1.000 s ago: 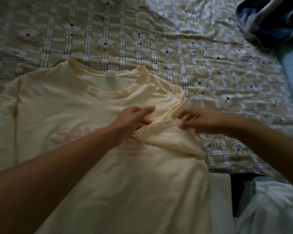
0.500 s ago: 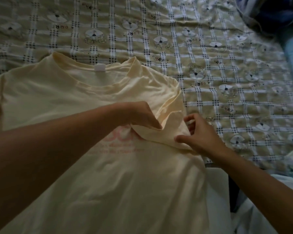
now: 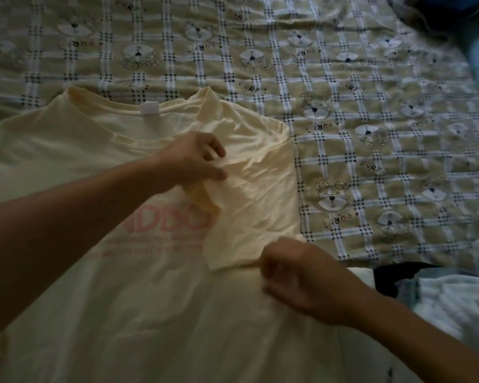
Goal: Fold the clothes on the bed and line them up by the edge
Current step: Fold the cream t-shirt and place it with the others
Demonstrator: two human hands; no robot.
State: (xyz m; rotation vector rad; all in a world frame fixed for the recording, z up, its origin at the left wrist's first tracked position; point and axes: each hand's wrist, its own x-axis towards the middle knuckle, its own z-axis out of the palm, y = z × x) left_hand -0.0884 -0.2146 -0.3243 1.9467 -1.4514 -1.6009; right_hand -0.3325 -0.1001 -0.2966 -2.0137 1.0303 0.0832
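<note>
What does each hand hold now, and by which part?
Both hold the cream T-shirt: the left hand pinches the folded-in sleeve at its upper edge, the right hand grips its lower corner.

A checked sheet printed with bears spreads from ten to three o'clock, with a dark blue bundle between one and two.

Sleeve now seemingly flat across shirt

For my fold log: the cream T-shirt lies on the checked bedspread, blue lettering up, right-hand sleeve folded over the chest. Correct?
No: the head view shows the lettering is pink, not blue. Otherwise yes: the cream T-shirt lies on the checked bedspread, lettering up, right-hand sleeve folded over the chest.
</note>
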